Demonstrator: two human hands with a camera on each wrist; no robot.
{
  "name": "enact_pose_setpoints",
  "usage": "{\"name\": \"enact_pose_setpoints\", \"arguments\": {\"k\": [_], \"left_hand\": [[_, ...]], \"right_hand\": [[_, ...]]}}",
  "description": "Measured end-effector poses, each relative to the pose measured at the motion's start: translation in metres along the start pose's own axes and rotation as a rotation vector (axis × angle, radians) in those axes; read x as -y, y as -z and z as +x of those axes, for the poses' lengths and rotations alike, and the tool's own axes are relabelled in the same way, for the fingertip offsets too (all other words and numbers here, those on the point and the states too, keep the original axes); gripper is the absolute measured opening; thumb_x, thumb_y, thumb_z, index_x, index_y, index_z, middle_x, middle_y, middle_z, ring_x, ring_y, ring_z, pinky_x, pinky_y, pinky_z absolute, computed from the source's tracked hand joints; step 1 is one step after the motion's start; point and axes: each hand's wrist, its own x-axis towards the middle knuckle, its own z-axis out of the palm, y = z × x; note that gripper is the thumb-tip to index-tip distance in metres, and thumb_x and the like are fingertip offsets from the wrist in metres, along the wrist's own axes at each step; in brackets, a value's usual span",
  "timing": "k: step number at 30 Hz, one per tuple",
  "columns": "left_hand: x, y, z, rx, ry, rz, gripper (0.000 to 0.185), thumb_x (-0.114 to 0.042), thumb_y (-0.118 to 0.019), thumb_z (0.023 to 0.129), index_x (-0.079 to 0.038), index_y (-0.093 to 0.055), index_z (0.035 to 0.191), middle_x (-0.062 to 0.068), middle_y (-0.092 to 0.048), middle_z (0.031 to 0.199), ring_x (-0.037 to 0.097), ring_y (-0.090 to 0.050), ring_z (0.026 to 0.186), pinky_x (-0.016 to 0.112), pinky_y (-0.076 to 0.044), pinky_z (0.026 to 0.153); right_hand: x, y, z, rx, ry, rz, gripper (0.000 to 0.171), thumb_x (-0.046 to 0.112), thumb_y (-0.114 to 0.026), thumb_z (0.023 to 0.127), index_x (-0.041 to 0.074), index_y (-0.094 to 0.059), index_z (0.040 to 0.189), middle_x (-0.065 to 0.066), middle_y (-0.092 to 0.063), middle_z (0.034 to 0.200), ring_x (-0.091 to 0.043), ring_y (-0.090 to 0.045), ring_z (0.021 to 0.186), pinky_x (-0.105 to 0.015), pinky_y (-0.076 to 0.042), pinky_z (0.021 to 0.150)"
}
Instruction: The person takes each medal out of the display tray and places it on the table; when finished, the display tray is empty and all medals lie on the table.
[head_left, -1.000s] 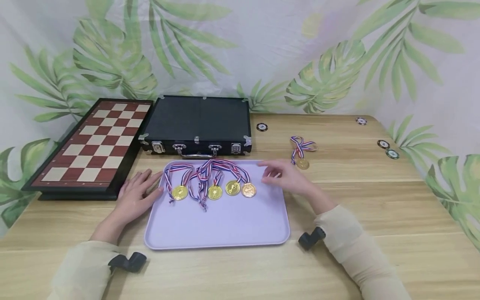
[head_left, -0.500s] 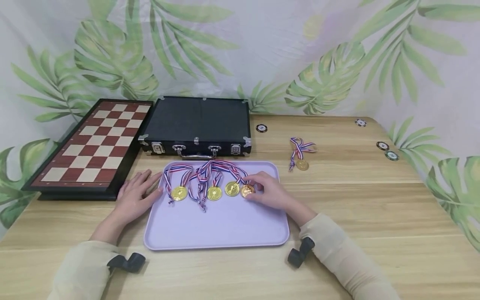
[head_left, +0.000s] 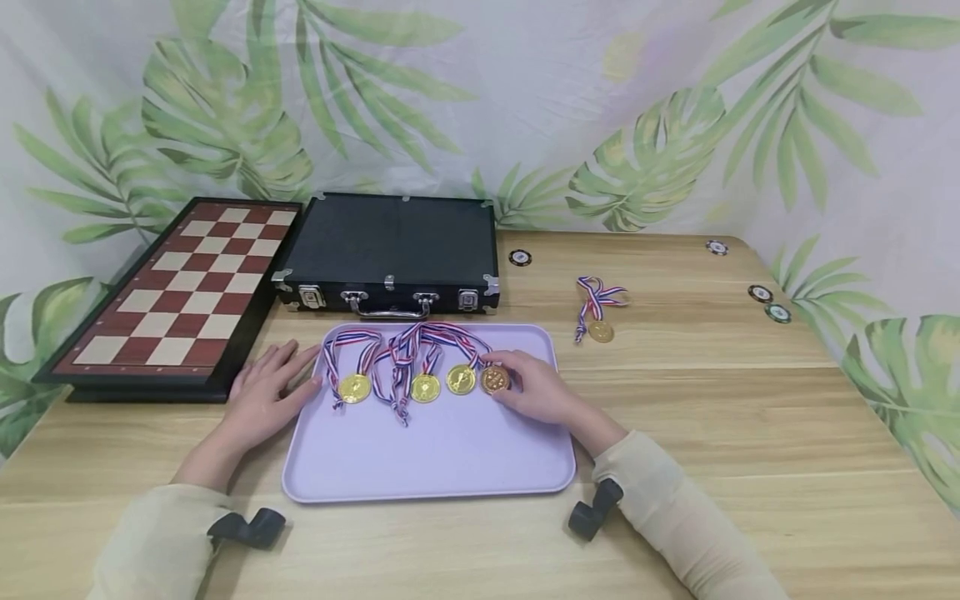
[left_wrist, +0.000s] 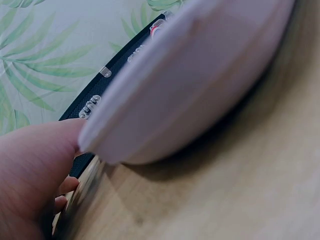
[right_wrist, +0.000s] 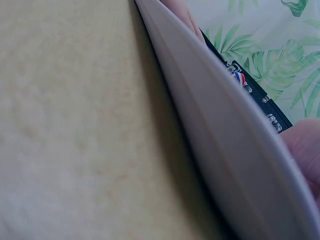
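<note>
A lilac tray (head_left: pixel 427 454) lies on the table with a row of medals on striped ribbons along its far side. At the row's right end, my right hand (head_left: pixel 534 388) pinches a bronze-coloured medal (head_left: pixel 495 381) by its edge with thumb and fingers. To its left lie three gold medals, among them one gold medal (head_left: pixel 461 379) close beside it. My left hand (head_left: pixel 262 398) rests with extended fingers at the tray's left edge, thumb at the rim. In both wrist views the tray's outer wall (left_wrist: pixel 190 95) covers most of the scene and hides the medals.
Behind the tray stands a black case (head_left: pixel 393 242) with metal latches. A chessboard box (head_left: pixel 180 292) lies at the left. Another medal (head_left: pixel 601 332) with a ribbon is on the table to the right. Several poker chips (head_left: pixel 761 293) lie near the table's far and right edges.
My right hand has moved left from the tray's right rim and taken hold of the bronze-coloured medal, whose visible face looks darker now. The left hand stays in place.
</note>
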Motion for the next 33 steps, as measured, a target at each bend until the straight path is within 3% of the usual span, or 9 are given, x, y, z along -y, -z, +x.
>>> {"name": "enact_pose_setpoints", "arguments": {"k": [4, 6, 9, 12, 17, 22, 29, 33], "left_hand": [[0.000, 0.000, 0.000, 0.003, 0.001, 0.002, 0.055, -0.040, -0.044, 0.087, -0.011, -0.036, 0.132, 0.026, -0.022, 0.134, 0.040, -0.007, 0.125, 0.055, 0.004, 0.095], [-0.001, 0.001, 0.000, 0.006, 0.002, 0.002, 0.055, -0.041, -0.044, 0.087, -0.011, -0.036, 0.132, 0.026, -0.022, 0.134, 0.039, -0.007, 0.125, 0.055, 0.004, 0.095], [-0.001, 0.001, 0.000, 0.008, 0.001, 0.001, 0.055, -0.040, -0.044, 0.087, -0.011, -0.036, 0.132, 0.026, -0.022, 0.135, 0.039, -0.007, 0.125, 0.055, 0.004, 0.095], [-0.001, 0.001, -0.001, 0.011, -0.001, -0.004, 0.054, -0.040, -0.044, 0.087, -0.012, -0.036, 0.132, 0.026, -0.021, 0.135, 0.039, -0.006, 0.125, 0.054, 0.004, 0.095], [-0.001, 0.000, -0.001, 0.005, -0.016, -0.007, 0.053, -0.039, -0.045, 0.087, -0.012, -0.036, 0.132, 0.026, -0.022, 0.134, 0.040, -0.007, 0.125, 0.055, 0.004, 0.095], [-0.001, 0.002, -0.001, 0.001, -0.018, 0.002, 0.053, -0.039, -0.045, 0.087, -0.012, -0.037, 0.131, 0.026, -0.023, 0.134, 0.040, -0.008, 0.125, 0.055, 0.002, 0.095], [0.000, 0.002, 0.000, 0.001, -0.014, -0.008, 0.053, -0.039, -0.045, 0.087, -0.011, -0.037, 0.131, 0.026, -0.022, 0.134, 0.039, -0.007, 0.125, 0.055, 0.003, 0.095], [0.002, 0.001, 0.000, 0.002, -0.011, -0.010, 0.054, -0.040, -0.045, 0.087, -0.012, -0.036, 0.132, 0.026, -0.022, 0.134, 0.039, -0.007, 0.125, 0.054, 0.004, 0.095]], "right_hand": [[-0.002, 0.000, 0.000, -0.001, 0.028, 0.023, 0.052, 0.007, -0.066, 0.073, 0.010, -0.049, 0.122, -0.010, -0.052, 0.117, -0.019, -0.047, 0.104, -0.032, -0.034, 0.090], [-0.002, 0.001, -0.001, -0.009, 0.040, 0.051, 0.053, 0.005, -0.066, 0.073, 0.010, -0.049, 0.123, -0.009, -0.052, 0.116, -0.016, -0.050, 0.094, -0.030, -0.038, 0.083], [-0.002, 0.001, -0.002, -0.015, 0.050, 0.116, 0.053, 0.002, -0.066, 0.073, 0.010, -0.049, 0.122, -0.007, -0.059, 0.093, -0.012, -0.051, 0.072, -0.027, -0.043, 0.065], [-0.001, 0.002, -0.003, -0.007, 0.038, 0.207, 0.052, 0.001, -0.066, 0.073, 0.008, -0.049, 0.122, -0.002, -0.052, 0.070, -0.011, -0.046, 0.059, -0.024, -0.042, 0.052], [0.005, 0.014, -0.006, -0.008, -0.027, 0.410, 0.054, 0.000, -0.066, 0.072, 0.006, -0.047, 0.123, -0.004, -0.051, 0.068, -0.016, -0.048, 0.061, -0.025, -0.043, 0.056], [0.022, 0.041, -0.008, -0.035, -0.025, 0.492, 0.053, -0.002, -0.065, 0.072, 0.006, -0.048, 0.121, -0.009, -0.052, 0.071, -0.019, -0.049, 0.062, -0.025, -0.042, 0.055], [0.049, 0.092, -0.005, -0.052, 0.151, 0.543, 0.050, -0.010, -0.061, 0.073, -0.003, -0.047, 0.120, -0.013, -0.053, 0.070, -0.019, -0.050, 0.058, -0.027, -0.044, 0.051], [0.065, 0.120, -0.009, -0.083, 0.247, 0.585, 0.046, -0.010, -0.059, 0.075, -0.001, -0.049, 0.119, -0.012, -0.052, 0.071, -0.017, -0.047, 0.058, -0.024, -0.041, 0.048]]}}
